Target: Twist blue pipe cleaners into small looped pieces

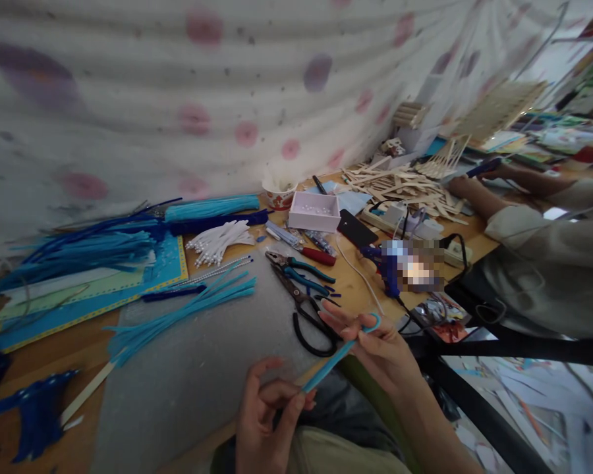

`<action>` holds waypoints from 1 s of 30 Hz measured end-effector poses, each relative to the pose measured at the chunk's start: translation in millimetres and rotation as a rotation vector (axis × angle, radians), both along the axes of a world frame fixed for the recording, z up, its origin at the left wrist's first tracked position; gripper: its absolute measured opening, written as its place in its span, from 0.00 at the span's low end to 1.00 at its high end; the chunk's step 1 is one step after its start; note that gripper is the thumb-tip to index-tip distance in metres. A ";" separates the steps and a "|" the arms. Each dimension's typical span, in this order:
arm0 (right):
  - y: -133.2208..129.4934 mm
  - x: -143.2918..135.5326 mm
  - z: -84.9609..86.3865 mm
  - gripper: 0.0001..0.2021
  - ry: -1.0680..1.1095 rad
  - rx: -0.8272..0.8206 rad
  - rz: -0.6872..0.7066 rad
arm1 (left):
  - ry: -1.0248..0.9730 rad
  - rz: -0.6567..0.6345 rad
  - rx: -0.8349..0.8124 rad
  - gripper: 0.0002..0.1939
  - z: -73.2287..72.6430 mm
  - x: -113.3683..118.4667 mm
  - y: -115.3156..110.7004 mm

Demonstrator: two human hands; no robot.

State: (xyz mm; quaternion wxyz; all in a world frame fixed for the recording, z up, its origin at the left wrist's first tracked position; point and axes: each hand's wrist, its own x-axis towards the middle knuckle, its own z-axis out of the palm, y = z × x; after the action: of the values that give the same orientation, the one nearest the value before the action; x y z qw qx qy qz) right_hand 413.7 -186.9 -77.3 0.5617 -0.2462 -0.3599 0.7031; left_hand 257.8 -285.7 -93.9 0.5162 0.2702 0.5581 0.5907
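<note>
Between my hands stretches a light-blue pipe cleaner (329, 366), slanting over my lap at the table's front edge. Thumb and fingertips of my left hand (273, 415) pinch its lower end. My right hand (375, 345) grips it near the upper end, which bends round in a small hook above the thumb. Black-handled scissors (310, 316) lie just beyond my right hand, with teal-handled pliers (304, 271) behind them. A bundle of light-blue pipe cleaners (188, 311) rests on the grey mat (192, 382) to the left.
A blue glue gun (388, 266), partly blurred out, stands at right with its cord. White stamens (222, 238), a box of beads (315, 212) and wooden sticks (405, 187) lie behind. Another person's hands (469, 191) work at far right. A blue object (37, 411) sits at near left.
</note>
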 end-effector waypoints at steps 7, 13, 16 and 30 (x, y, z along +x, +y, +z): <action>-3.8 2.5 -2.7 0.07 -0.010 -0.042 -0.003 | 0.000 0.025 -0.012 0.27 4.1 -2.4 -4.5; -5.9 -3.1 -3.3 0.07 0.030 -0.058 0.008 | -0.027 0.005 -0.005 0.27 10.5 -5.8 -4.8; -4.9 -7.3 0.1 0.08 0.069 -0.078 -0.015 | -0.037 -0.006 0.034 0.25 13.1 -5.5 -6.1; -12.1 -7.3 5.3 0.14 0.162 -0.128 -0.114 | 0.648 0.016 0.651 0.35 2.1 -8.5 -17.5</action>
State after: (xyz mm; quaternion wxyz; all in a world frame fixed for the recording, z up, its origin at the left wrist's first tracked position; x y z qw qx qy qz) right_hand 406.4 -198.9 -71.9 0.6113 -0.2441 -0.2533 0.7090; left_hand 249.3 -303.2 -91.9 0.1986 0.5851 0.4781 0.6243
